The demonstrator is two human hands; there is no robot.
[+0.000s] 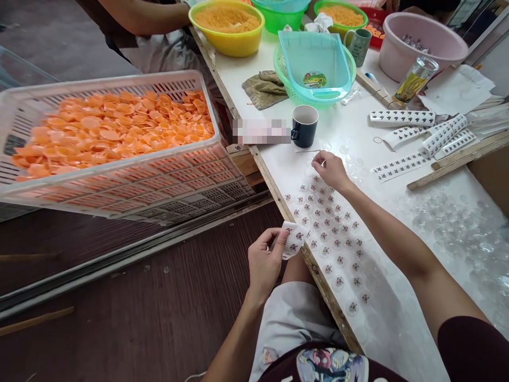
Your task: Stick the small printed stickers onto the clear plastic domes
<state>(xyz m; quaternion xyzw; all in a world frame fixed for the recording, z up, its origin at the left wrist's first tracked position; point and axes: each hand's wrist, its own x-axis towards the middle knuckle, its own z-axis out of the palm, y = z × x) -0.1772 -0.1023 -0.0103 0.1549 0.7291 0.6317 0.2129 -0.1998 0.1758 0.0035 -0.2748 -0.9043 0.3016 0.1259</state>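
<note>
Left hand: the left hand (265,260), low in the middle of the frame, is pinching a white sticker strip (294,241) between thumb and fingers; three little animal-face stickers show on it; it is up by the wooden edge (326,294) of the table.
Right hand: the right hand (332,171) is near the middle of the frame, over the white table (342,127); its thumb and finger tips are close together; I can't tell if they have anything between them.
Clear rounds: lots of small clear rounds (325,251) with face stickers lie on the table, between the two arms and down to the lower right; a few plain ones lie by the right hand.
Clear pile: a big heap of see-through pieces (449,223) is at the right side.
More stickers: white sticker sheets (401,118), some rolled up, lie at the upper right.
Mug: a dark mug (305,130) stands just past the right hand; a brown cloth (267,89) and a light blue basket (314,58) are behind it.
Orange bits: a white crate (222,167) at the upper left holds loads of orange pieces (107,130).
Other person: somebody's arm (147,16) reaches in at the top left, by a yellow bowl (226,46).
</note>
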